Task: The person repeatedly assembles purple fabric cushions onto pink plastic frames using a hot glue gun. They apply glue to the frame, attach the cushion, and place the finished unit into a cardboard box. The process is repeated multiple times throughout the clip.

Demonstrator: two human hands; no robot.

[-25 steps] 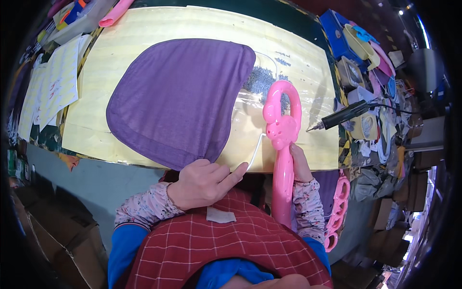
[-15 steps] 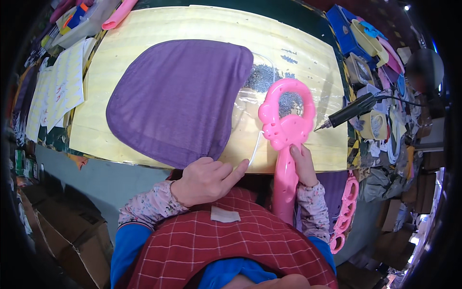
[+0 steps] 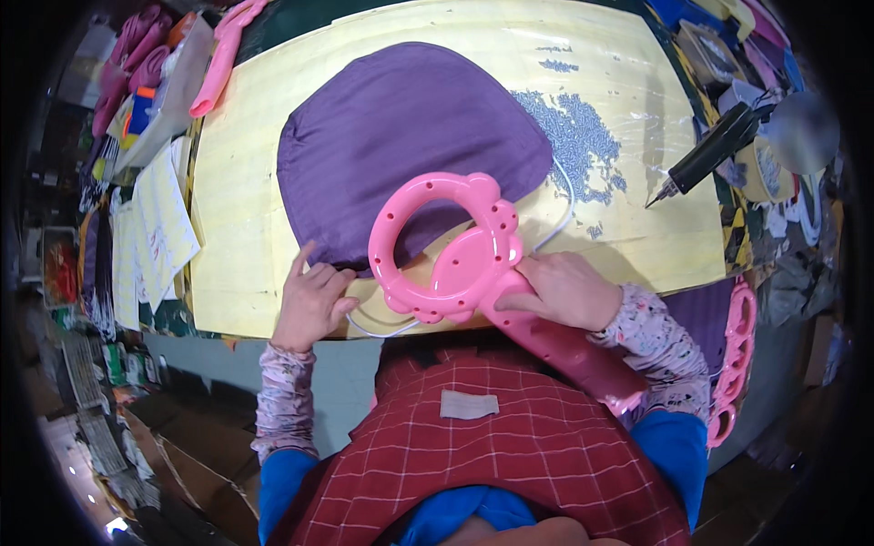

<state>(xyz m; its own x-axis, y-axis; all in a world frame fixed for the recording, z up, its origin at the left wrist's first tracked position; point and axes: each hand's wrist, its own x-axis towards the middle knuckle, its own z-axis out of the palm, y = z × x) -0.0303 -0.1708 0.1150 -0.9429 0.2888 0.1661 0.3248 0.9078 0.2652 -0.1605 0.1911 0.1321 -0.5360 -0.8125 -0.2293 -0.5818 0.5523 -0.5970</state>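
My right hand (image 3: pixel 569 289) grips the pink plastic handle piece (image 3: pixel 469 259), its thumb and fingers around the neck below the round ring. The ring lies over the lower edge of a purple fabric panel (image 3: pixel 391 127), and the long shaft slants down toward my apron. At the panel's lower left corner is my left hand (image 3: pixel 314 300), index finger stretched out and thumb apart from the other fingers. A thin white cord (image 3: pixel 382 335) curves from beside the left thumb toward the ring. Another stretch of cord loops at the panel's right.
Small grey screws (image 3: pixel 578 141) lie scattered on the yellow tabletop (image 3: pixel 655 237). A black electric screwdriver (image 3: pixel 715 155) hangs at the right, tip downward. Paper sheets (image 3: pixel 164 232) and a pink tube (image 3: pixel 217 68) are at the left; a pink ringed strip (image 3: pixel 731 364) hangs lower right.
The pink handle piece has tilted and moved left, its ring now over the purple panel. My left hand has moved left of the ring, and its fingers have spread.
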